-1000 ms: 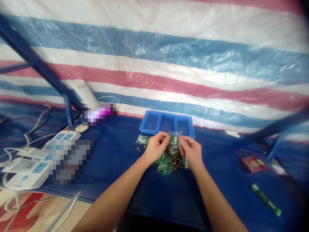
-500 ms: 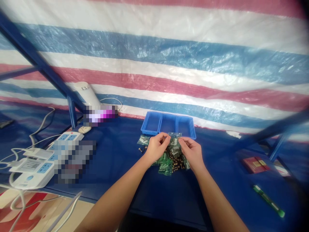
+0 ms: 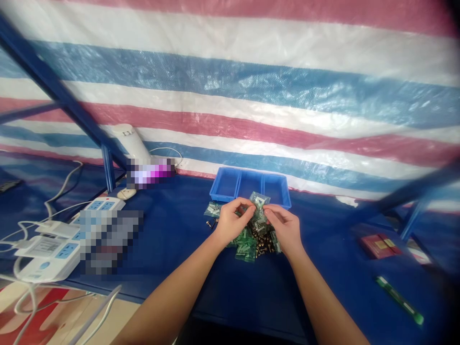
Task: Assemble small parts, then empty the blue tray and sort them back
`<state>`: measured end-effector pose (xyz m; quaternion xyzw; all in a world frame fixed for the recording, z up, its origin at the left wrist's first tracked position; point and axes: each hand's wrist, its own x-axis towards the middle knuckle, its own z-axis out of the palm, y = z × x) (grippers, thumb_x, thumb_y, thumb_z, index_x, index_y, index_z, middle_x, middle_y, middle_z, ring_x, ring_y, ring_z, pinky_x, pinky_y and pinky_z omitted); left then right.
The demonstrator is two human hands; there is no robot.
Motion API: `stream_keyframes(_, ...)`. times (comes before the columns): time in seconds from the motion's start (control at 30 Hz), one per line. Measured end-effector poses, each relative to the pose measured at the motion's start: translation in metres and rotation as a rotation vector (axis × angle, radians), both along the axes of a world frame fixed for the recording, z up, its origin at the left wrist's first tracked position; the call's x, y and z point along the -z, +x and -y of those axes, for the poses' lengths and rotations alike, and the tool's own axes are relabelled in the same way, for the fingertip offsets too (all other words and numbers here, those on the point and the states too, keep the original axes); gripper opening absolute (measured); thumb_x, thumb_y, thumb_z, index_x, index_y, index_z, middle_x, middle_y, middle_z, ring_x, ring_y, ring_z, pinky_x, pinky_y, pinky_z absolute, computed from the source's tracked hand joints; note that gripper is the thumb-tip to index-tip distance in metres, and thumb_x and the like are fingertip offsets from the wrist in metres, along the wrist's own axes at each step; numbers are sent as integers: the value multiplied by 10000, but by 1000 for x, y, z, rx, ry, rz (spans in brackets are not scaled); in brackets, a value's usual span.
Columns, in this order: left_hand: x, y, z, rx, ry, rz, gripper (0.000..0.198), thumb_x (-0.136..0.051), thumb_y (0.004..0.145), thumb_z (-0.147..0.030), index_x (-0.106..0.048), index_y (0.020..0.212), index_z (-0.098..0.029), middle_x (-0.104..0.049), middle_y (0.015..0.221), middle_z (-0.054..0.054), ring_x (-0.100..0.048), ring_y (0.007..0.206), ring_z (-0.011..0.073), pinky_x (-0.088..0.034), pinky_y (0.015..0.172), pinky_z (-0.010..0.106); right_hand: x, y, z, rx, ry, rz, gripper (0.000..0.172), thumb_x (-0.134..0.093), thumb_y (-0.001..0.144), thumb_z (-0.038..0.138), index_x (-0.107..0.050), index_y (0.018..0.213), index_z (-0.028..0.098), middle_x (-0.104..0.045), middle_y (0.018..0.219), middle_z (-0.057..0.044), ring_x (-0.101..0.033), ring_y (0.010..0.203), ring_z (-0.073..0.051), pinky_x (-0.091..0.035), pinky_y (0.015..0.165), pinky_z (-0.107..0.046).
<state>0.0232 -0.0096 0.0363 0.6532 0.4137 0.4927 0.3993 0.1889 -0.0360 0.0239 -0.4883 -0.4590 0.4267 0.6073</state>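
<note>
thumb and fingertips of the left hand are closed on one side of a small clear bag, and the other side is pinched in the same way by the right hand, so each grip is shut on that one bag. the bag is held by its upper part between the two hands, raised a little above the dark blue worktop and seen against the front wall of a blue tray, which is divided into three compartments and set just behind the hands. a pile of similar bags is spread on the worktop beneath and between the wrists; green-tinted packets are mixed in it with small dark metal parts (too small to be told apart). one more bag is laid by itself just left of the left hand, and a couple of loose dark parts are seen beside it. white power strips with trailing cables are set at the left edge of the worktop, well apart from the hands. a red box and a green pen are laid far out to the right. a red, white and blue striped tarp is hung behind the worktop.
</note>
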Motion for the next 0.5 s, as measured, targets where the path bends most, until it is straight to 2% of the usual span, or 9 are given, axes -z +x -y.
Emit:
stream_keyframes(0.27,4,3,-2,6,-76,44,281,-619,865,-375,-532,1058,-191,-674,801,19,-590,629,122,-457,601,241,6,-1,-5,96,4,3,259,-779,714,337,-712,921,198,-696,830,-38,-631,737,-174,-514,637,-300)
stream_keyframes(0.43,3,3,-2,17,-138,72,419,-612,872,-386,-524,1229,-186,-720,831,40,-681,724,170,-520,675,275,3,-1,-4,86,-23,-19,367,-770,719,357,-670,1042,215,-706,843,-38,-656,740,-184,-537,646,-315)
stream_keyframes(0.5,5,4,-3,28,-162,96,389,-622,861,-398,-570,1171,-169,-726,819,47,-698,729,185,-537,687,290,2,-1,-4,93,-27,-11,384,-770,715,366,-673,1053,210,-715,849,-44,-663,746,-188,-542,658,-322)
